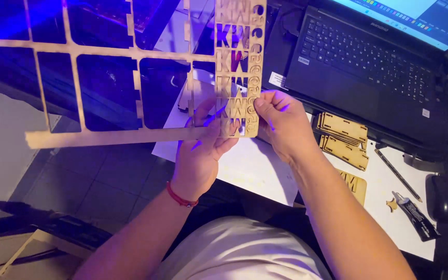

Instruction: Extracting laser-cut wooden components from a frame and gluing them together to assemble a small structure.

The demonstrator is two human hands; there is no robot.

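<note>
I hold up a thin laser-cut wooden sheet (110, 51), a leftover frame with large rectangular holes and a column of cut-out letter shapes at its right end. My left hand (200, 153), with a red cord bracelet at the wrist, grips the sheet's lower edge from underneath. Fingers of my right hand (281, 122) pinch the sheet's lower right corner beside the small cut-outs. The sheet hangs over the desk's left edge and the floor.
An open black laptop (369, 67) sits at the back right. Stacked wooden cut pieces (343, 136) lie in front of it, with a pencil (399, 175), a black glue tube (416, 215), a small wooden star (391, 204) and a white desk surface (255, 166).
</note>
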